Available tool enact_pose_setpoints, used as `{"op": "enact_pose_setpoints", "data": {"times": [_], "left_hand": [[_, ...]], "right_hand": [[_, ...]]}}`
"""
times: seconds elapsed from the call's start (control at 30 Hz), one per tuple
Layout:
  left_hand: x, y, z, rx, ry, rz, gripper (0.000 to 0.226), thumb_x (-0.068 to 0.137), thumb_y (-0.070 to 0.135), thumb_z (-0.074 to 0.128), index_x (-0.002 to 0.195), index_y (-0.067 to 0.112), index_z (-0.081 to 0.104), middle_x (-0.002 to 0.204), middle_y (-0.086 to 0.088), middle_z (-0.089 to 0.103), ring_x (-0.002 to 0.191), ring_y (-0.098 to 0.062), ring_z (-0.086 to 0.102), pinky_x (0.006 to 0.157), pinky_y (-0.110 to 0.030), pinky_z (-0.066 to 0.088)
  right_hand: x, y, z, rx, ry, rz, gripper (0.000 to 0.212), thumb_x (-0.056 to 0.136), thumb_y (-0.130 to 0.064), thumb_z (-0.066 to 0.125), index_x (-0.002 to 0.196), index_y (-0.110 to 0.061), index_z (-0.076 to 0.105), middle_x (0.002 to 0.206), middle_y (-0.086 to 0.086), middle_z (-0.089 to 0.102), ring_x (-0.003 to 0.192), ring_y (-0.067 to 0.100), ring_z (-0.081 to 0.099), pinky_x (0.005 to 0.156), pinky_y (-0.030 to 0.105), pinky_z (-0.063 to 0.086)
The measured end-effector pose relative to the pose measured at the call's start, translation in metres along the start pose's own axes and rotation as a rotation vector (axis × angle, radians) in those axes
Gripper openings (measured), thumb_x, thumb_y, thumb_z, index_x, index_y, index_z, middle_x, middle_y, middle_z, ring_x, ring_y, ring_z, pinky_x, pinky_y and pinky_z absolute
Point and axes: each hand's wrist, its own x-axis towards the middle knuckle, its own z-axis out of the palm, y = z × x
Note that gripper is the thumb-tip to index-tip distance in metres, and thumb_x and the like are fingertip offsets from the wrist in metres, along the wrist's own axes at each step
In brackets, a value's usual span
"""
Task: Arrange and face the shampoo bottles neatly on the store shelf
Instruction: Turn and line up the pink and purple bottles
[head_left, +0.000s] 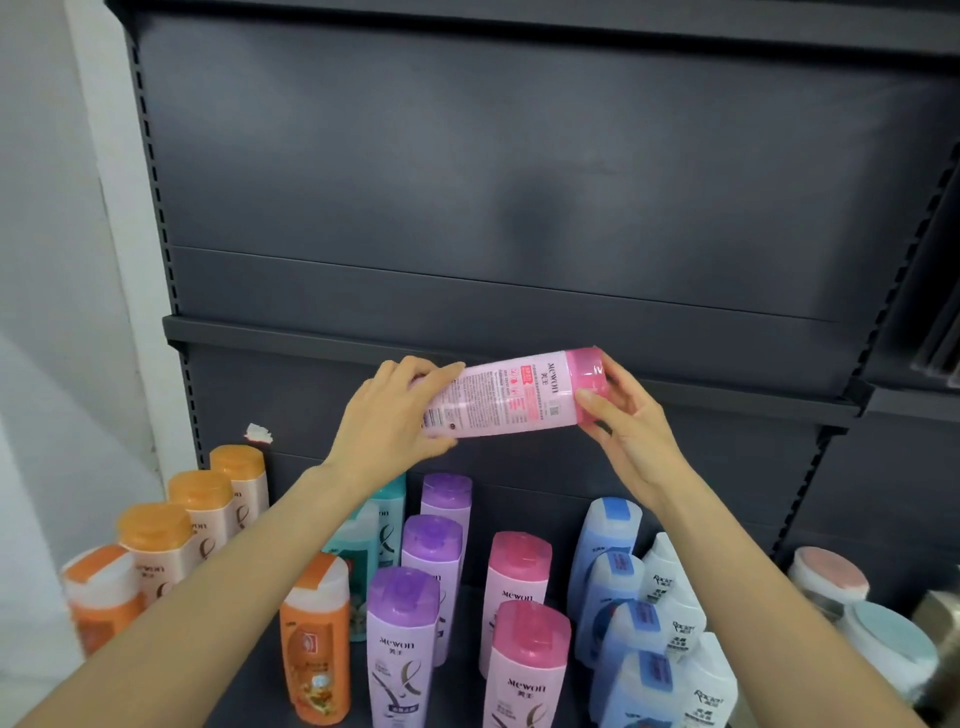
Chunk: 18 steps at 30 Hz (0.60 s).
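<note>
**Pink bottle held sideways above the shelf rows**

Pink is the bottle (511, 393) that both hands hold in the head view. It lies almost horizontal in the air, in front of the dark back panel (519, 182) and above the standing bottles, with its pink cap pointing to the right. The printed back label faces the camera. The left hand (387, 415) grips the bottom end, fingers curled over the top and thumb under it. The right hand (626, 415) pinches the cap end between thumb and fingers.

Below, on the dark shelf (467, 603), other bottles stand upright in rows that run from front to back. At the left is the row of orange-capped bottles (156, 545); beside them stands an orange bottle (316, 639), and behind it a teal bottle (382, 525), partly hidden by the left forearm. Then come the purple bottles (402, 644), two pink bottles (527, 660) and the blue bottles (605, 540), with white bottles (709, 686) just beside them at the right.
</note>
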Motion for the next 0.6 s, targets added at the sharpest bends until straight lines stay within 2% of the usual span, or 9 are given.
{"op": "enact_pose_setpoints", "data": {"times": [0.1, 0.2, 0.3, 0.4, 0.47, 0.53, 0.6], "left_hand": [[0.001, 0.002, -0.002, -0.256, -0.154, -0.129, 0.078, 0.07, 0.044, 0.076, 0.139, 0.037, 0.04, 0.12, 0.014, 0.049, 0.105, -0.008, 0.045, 0.081, -0.026, 0.04], [0.005, 0.005, -0.002, -0.382, -0.244, -0.149, 0.072, 0.07, 0.043, 0.074, 0.134, 0.043, 0.042, 0.118, 0.013, 0.053, 0.106, -0.01, 0.05, 0.085, -0.034, 0.048], [0.006, 0.014, 0.0, -0.296, -0.356, -0.153, 0.074, 0.07, 0.043, 0.072, 0.135, 0.038, 0.038, 0.121, 0.009, 0.049, 0.107, -0.013, 0.051, 0.081, -0.032, 0.046], [0.009, 0.02, 0.004, -0.161, -0.351, -0.162, 0.085, 0.065, 0.048, 0.077, 0.137, 0.034, 0.035, 0.126, 0.007, 0.042, 0.11, -0.015, 0.05, 0.079, -0.032, 0.043], [0.012, 0.022, 0.006, -0.089, -0.326, -0.164, 0.084, 0.069, 0.045, 0.076, 0.14, 0.033, 0.033, 0.128, 0.005, 0.038, 0.11, -0.016, 0.049, 0.077, -0.032, 0.044], [0.011, 0.022, 0.009, -0.062, -0.298, -0.157, 0.077, 0.075, 0.039, 0.071, 0.141, 0.032, 0.033, 0.127, 0.004, 0.038, 0.109, -0.017, 0.05, 0.077, -0.032, 0.044], [0.009, 0.018, 0.012, -0.151, -0.261, -0.182, 0.069, 0.076, 0.035, 0.069, 0.138, 0.032, 0.039, 0.124, 0.004, 0.046, 0.105, -0.019, 0.054, 0.077, -0.032, 0.045]], "right_hand": [[0.004, -0.006, 0.002, 0.01, 0.022, 0.042, 0.045, 0.09, -0.01, 0.058, 0.132, -0.025, 0.05, 0.115, 0.003, 0.068, 0.101, 0.016, 0.066, 0.079, 0.029, 0.055], [0.008, -0.011, 0.005, -0.006, 0.135, 0.092, 0.034, 0.09, -0.013, 0.059, 0.124, -0.011, 0.056, 0.105, 0.007, 0.071, 0.095, 0.02, 0.068, 0.076, 0.034, 0.059], [0.009, -0.012, 0.01, -0.025, 0.212, 0.134, 0.03, 0.089, -0.014, 0.061, 0.119, -0.006, 0.058, 0.104, 0.01, 0.071, 0.094, 0.021, 0.068, 0.071, 0.033, 0.06], [0.01, -0.008, 0.016, -0.015, 0.247, 0.17, 0.031, 0.089, -0.014, 0.062, 0.118, -0.004, 0.057, 0.105, 0.013, 0.07, 0.092, 0.021, 0.069, 0.067, 0.032, 0.06], [0.011, -0.007, 0.017, -0.002, 0.258, 0.185, 0.033, 0.089, -0.015, 0.063, 0.118, -0.003, 0.056, 0.106, 0.013, 0.069, 0.094, 0.022, 0.069, 0.068, 0.033, 0.06], [0.011, -0.01, 0.015, 0.003, 0.225, 0.204, 0.036, 0.089, -0.017, 0.063, 0.121, -0.004, 0.053, 0.107, 0.013, 0.068, 0.096, 0.023, 0.068, 0.071, 0.033, 0.06], [0.012, -0.012, 0.011, 0.055, 0.129, 0.216, 0.04, 0.089, -0.018, 0.063, 0.125, -0.005, 0.052, 0.114, 0.013, 0.066, 0.099, 0.023, 0.068, 0.077, 0.033, 0.059]]}}
